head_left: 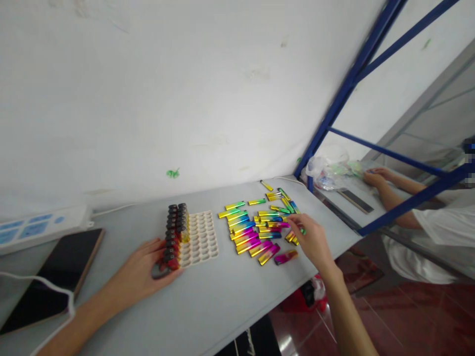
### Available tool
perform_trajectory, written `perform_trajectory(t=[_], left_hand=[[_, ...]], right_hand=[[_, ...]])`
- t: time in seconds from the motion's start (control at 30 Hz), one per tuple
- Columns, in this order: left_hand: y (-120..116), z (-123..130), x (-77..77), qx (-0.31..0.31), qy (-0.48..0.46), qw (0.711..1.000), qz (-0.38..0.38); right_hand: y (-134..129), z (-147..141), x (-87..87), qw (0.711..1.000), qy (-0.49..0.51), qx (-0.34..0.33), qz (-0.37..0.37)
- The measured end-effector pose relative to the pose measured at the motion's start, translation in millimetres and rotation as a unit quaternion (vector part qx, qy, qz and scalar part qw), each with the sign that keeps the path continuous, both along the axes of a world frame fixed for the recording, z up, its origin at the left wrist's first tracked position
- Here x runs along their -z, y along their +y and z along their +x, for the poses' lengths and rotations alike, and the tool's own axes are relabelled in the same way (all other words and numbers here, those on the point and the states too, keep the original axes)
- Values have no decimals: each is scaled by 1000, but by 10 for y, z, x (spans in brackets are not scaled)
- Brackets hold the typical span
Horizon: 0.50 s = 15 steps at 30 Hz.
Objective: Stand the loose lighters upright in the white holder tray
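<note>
My left hand [148, 267] is closed round the left edge of a white tray [202, 237] with rows of round holes. Two rows of black-topped pieces [172, 222] with see-through red and yellow bodies stand upright in its left side. A dark grey rounded thing [160, 270] shows against my palm; its kind is unclear. Over on the right, my right hand [309, 237] pinches a shiny metallic tube at the edge of a spread of similar tubes [245, 242], coloured gold, green, blue and magenta. My fingers partly cover that tube.
At the left lie a white power strip [40, 225], a dark phone [55, 272] and a white cable [55, 287]. A wall stands behind the grey table [208, 301]. Blue metal frame bars [334, 104] rise at right. Beyond them, another person's hands [376, 175] are near plastic bags [326, 173].
</note>
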State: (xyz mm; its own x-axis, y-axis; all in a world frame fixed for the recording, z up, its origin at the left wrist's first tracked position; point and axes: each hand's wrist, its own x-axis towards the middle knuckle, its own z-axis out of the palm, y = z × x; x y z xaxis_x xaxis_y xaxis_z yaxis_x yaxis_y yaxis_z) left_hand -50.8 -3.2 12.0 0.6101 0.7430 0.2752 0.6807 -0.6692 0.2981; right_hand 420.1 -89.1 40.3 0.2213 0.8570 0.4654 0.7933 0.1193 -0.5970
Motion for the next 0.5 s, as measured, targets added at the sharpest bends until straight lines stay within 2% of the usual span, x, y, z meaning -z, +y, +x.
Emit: perform_trajectory(t=[0.07, 0.13, 0.2, 0.27, 0.37, 0.5], left_hand=[[5, -10, 21, -3, 0, 1000, 10], [16, -32, 75, -4, 5, 1000, 12], [34, -65, 155, -2, 5, 1000, 13], [55, -99, 240, -3, -3, 1000, 18], [76, -132, 323, -7, -16, 1000, 24], [74, -127, 332, -12, -18, 1000, 13]], right_hand=[[-177, -128, 74, 999, -19, 35, 36], [-460, -194, 225, 996, -39, 72, 46], [-715, -185, 404, 996, -80, 23, 35], [-843, -124, 553, 992, -119, -36, 27], [-791, -16, 660, 983, -157, -95, 16], [-516, 159, 569, 973, -195, -118, 30]])
